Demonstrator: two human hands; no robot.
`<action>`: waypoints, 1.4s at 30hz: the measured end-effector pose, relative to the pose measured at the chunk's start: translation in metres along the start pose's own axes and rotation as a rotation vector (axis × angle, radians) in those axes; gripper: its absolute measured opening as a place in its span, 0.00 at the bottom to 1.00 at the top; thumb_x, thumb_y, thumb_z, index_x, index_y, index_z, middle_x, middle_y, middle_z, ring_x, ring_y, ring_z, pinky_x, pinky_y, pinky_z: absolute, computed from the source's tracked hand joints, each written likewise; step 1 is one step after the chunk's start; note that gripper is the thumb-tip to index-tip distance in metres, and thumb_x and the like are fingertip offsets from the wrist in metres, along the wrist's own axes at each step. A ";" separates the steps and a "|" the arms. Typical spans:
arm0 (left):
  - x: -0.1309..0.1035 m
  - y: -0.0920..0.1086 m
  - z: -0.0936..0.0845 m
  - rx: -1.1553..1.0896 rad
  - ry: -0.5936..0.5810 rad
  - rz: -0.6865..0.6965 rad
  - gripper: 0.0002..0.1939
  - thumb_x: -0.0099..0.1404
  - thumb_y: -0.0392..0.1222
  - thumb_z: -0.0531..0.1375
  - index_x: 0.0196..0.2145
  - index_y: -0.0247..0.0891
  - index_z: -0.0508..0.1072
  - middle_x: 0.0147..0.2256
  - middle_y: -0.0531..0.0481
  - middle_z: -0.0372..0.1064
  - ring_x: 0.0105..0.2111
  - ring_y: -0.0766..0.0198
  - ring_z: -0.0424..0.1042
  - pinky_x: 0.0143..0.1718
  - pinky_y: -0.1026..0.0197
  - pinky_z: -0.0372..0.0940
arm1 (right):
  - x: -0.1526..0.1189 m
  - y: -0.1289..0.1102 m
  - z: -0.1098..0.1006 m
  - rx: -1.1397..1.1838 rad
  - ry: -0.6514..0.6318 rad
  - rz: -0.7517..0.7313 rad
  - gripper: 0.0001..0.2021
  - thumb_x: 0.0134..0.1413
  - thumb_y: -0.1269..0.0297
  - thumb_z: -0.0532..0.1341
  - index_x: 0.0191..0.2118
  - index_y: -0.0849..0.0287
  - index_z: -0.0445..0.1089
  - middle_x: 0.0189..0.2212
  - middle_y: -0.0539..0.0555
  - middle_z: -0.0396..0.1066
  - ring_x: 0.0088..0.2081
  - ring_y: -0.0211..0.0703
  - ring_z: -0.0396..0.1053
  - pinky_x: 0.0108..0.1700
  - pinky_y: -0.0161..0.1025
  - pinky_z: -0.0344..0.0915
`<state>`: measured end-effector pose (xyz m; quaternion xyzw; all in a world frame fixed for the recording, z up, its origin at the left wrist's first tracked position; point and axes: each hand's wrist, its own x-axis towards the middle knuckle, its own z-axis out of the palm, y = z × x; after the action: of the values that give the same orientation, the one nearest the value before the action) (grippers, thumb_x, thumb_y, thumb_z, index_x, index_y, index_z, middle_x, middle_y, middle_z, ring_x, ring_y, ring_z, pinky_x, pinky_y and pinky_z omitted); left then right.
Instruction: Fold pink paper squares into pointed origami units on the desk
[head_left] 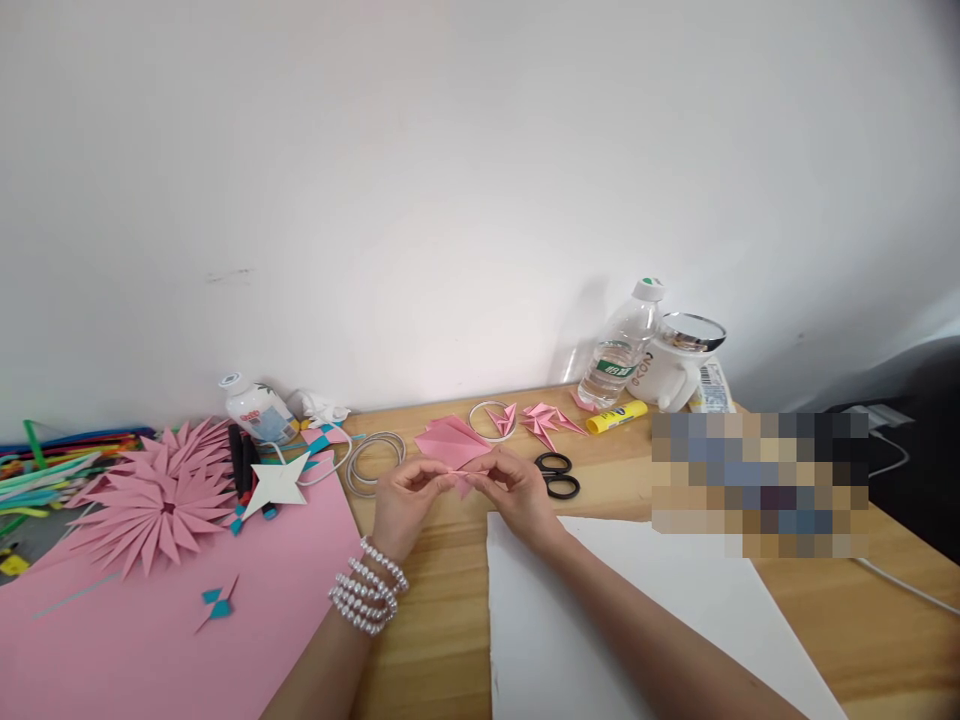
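Note:
Between my two hands, over the wooden table (427, 640), is a small piece of folded pink paper (463, 487). My left hand (409, 495), with pearl bracelets on its wrist, pinches the paper's left side between thumb and fingers. On the other side, my right hand (517, 495) pinches it the same way. The fingertips of both hands almost meet and hide part of the folds. Just behind them lies a pink paper piece (448, 438). Black-handled scissors (561, 476) rest to the right of my right hand, and metal wire rings (375, 460) lie to the left.
Pink folded-paper stars (165, 505) and a white paper star (276, 487) lie on a pink sheet (255, 650) at left. A white sheet (570, 640) is under my right forearm. Along the wall stand a water bottle (619, 350), glue stick (616, 417) and white mug (667, 375).

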<state>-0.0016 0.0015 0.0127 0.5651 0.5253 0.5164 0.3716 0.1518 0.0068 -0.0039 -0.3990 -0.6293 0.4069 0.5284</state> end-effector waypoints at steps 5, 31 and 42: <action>-0.001 0.003 0.000 -0.019 -0.033 0.007 0.08 0.46 0.42 0.64 0.22 0.33 0.72 0.24 0.49 0.69 0.24 0.65 0.68 0.27 0.63 0.66 | 0.001 0.000 0.000 0.014 -0.016 0.020 0.08 0.47 0.61 0.60 0.27 0.60 0.71 0.24 0.53 0.68 0.27 0.38 0.65 0.30 0.34 0.62; -0.005 0.006 0.004 0.195 -0.095 0.263 0.05 0.55 0.38 0.57 0.24 0.37 0.71 0.28 0.49 0.64 0.31 0.64 0.65 0.31 0.63 0.64 | -0.001 0.001 0.001 -0.094 0.084 -0.155 0.05 0.47 0.67 0.60 0.24 0.58 0.71 0.23 0.51 0.68 0.26 0.37 0.64 0.25 0.33 0.61; -0.001 0.007 0.006 -0.193 -0.125 -0.107 0.17 0.53 0.42 0.60 0.41 0.35 0.68 0.24 0.51 0.70 0.23 0.65 0.69 0.25 0.62 0.65 | 0.002 0.002 0.002 -0.126 0.148 -0.262 0.02 0.44 0.70 0.62 0.28 0.58 0.71 0.30 0.55 0.69 0.32 0.41 0.68 0.36 0.38 0.65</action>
<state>0.0055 0.0001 0.0181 0.5288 0.4783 0.5078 0.4836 0.1495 0.0091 -0.0054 -0.3746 -0.6597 0.2638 0.5957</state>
